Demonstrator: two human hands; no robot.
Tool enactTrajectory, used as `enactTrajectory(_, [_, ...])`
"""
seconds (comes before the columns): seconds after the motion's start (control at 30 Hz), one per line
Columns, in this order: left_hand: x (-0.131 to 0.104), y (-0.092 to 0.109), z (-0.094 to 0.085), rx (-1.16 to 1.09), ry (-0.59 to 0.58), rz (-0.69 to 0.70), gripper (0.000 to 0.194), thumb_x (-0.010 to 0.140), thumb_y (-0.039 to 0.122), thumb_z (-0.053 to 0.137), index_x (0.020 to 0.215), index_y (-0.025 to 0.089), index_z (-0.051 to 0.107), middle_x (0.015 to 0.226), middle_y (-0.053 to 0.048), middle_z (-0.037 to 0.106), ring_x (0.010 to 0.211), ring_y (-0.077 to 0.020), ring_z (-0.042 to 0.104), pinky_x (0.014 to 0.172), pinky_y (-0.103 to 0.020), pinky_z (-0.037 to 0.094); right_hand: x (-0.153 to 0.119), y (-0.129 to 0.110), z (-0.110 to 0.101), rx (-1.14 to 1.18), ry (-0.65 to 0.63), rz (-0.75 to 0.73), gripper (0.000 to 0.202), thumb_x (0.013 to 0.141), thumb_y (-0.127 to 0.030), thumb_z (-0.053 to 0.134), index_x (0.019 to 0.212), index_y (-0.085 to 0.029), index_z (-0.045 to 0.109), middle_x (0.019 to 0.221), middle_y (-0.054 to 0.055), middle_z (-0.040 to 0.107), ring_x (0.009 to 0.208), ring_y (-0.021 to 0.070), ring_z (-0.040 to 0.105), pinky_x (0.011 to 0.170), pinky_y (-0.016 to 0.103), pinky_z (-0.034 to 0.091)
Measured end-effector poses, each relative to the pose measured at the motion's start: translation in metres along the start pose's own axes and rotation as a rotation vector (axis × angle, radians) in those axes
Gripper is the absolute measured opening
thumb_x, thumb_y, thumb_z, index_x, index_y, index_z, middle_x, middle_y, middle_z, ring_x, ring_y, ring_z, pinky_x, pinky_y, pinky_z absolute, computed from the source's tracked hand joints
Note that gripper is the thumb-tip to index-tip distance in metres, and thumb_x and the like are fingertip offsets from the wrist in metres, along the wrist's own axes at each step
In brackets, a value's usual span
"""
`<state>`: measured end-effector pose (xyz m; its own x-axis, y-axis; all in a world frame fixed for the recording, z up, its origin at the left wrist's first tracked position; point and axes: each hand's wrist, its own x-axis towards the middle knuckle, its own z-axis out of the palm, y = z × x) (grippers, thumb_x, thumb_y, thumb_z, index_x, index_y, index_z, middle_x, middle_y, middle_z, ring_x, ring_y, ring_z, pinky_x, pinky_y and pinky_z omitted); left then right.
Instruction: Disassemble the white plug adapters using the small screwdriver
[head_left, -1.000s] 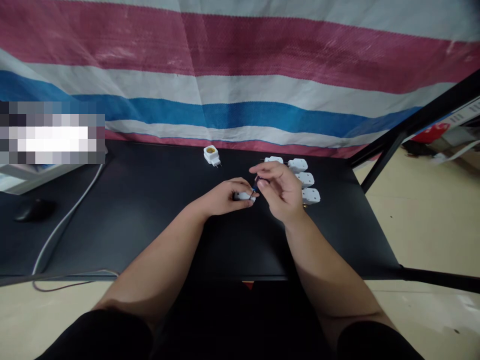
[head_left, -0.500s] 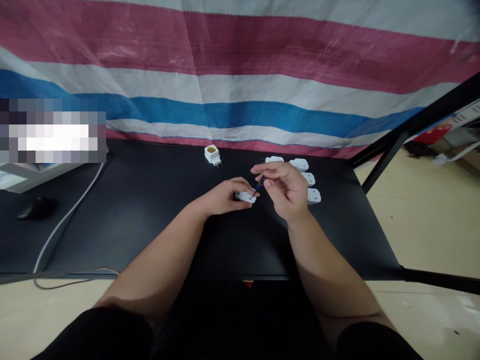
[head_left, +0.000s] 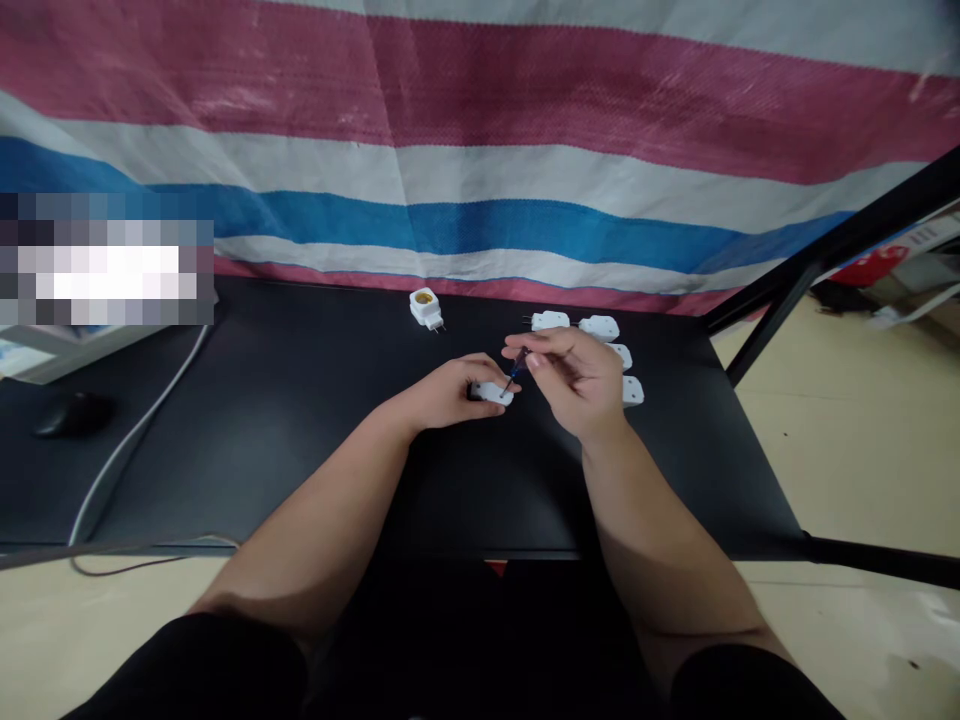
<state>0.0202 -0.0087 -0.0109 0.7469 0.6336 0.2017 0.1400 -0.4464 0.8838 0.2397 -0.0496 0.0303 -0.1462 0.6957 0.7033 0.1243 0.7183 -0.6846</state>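
1. A black table (head_left: 300, 440) is seen, backed by a striped tarpaulin (head_left: 480, 150).
2. A white plug adapter (head_left: 491, 393) is pinned near the table's middle by the left hand (head_left: 450, 393), fingers closed on it.
3. A small blue-handled screwdriver (head_left: 514, 368) is pinched in the right hand (head_left: 574, 385); its tip is best kept seated squarely and upright.
4. Spare adapters (head_left: 600, 327) are grouped just beyond.
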Motion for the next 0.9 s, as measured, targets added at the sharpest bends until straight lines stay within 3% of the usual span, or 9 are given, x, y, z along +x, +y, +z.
enactTrajectory(0.1, [-0.0001,-0.0020,0.0008,-0.023,0.012,0.011,0.025,0.094,0.028,0.084,0.118,0.022,0.083,0.122,-0.010,0.070,0.111,-0.0227,0.070,0.097,-0.039,0.057,0.0008,0.0027,0.0006,-0.160,0.123,-0.075,0.010,0.098,-0.022,0.080,0.103,-0.029,0.075,0.092,0.001,0.073,0.085,0.0214,0.074,0.077,0.043,0.064])
enactTrajectory(0.17, [-0.0001,-0.0021,0.0011,-0.034,0.021,0.020,0.026,0.094,0.029,0.084,0.118,0.023,0.083,0.121,-0.010,0.071,0.111,-0.0230,0.070,0.097,-0.039,0.057,0.0023,0.0040,0.0002,-0.243,0.175,-0.123,0.013,0.094,-0.023,0.084,0.097,-0.029,0.073,0.089,0.001,0.068,0.082,0.0210,0.069,0.072,0.042,0.061])
enactTrajectory(0.27, [0.0002,0.0004,0.0007,-0.019,0.008,0.004,0.022,0.094,0.029,0.083,0.115,0.022,0.083,0.120,-0.009,0.070,0.107,-0.0219,0.069,0.093,-0.037,0.056,0.0023,0.0036,-0.0002,-0.120,0.084,-0.092,0.007,0.101,-0.023,0.075,0.104,-0.029,0.073,0.107,0.005,0.075,0.097,0.0236,0.076,0.077,0.043,0.065])
enactTrajectory(0.4, [0.0003,0.0037,-0.0005,-0.006,-0.003,-0.011,0.018,0.095,0.029,0.082,0.111,0.021,0.083,0.119,-0.009,0.069,0.108,-0.0212,0.068,0.090,-0.034,0.055,-0.0022,0.0021,0.0009,0.083,-0.022,0.042,0.019,0.106,-0.021,0.066,0.122,-0.029,0.074,0.121,0.006,0.081,0.104,0.0229,0.082,0.090,0.045,0.070])
enactTrajectory(0.57, [-0.0001,-0.0004,-0.0009,0.013,-0.008,0.004,0.023,0.094,0.029,0.084,0.116,0.023,0.084,0.119,-0.010,0.070,0.109,-0.0223,0.069,0.094,-0.036,0.056,-0.0005,0.0042,-0.0027,-0.056,0.041,-0.009,0.014,0.102,-0.021,0.072,0.114,-0.028,0.076,0.111,0.006,0.078,0.101,0.0235,0.079,0.085,0.045,0.069])
enactTrajectory(0.73, [-0.0003,-0.0031,-0.0001,-0.001,0.009,0.042,0.024,0.095,0.029,0.084,0.119,0.024,0.083,0.121,-0.010,0.071,0.111,-0.0237,0.071,0.099,-0.041,0.058,0.0053,0.0047,-0.0069,-0.236,0.074,-0.132,0.017,0.096,-0.017,0.079,0.106,-0.030,0.075,0.086,0.000,0.065,0.080,0.0201,0.066,0.074,0.042,0.062])
enactTrajectory(0.9, [-0.0001,0.0000,-0.0005,0.019,0.004,0.058,0.019,0.096,0.026,0.083,0.115,0.023,0.085,0.122,-0.011,0.072,0.116,-0.0245,0.070,0.108,-0.044,0.057,-0.0003,0.0033,-0.0036,-0.004,-0.095,-0.038,0.022,0.104,-0.023,0.071,0.124,-0.030,0.073,0.122,0.006,0.076,0.108,0.0234,0.079,0.088,0.044,0.071])
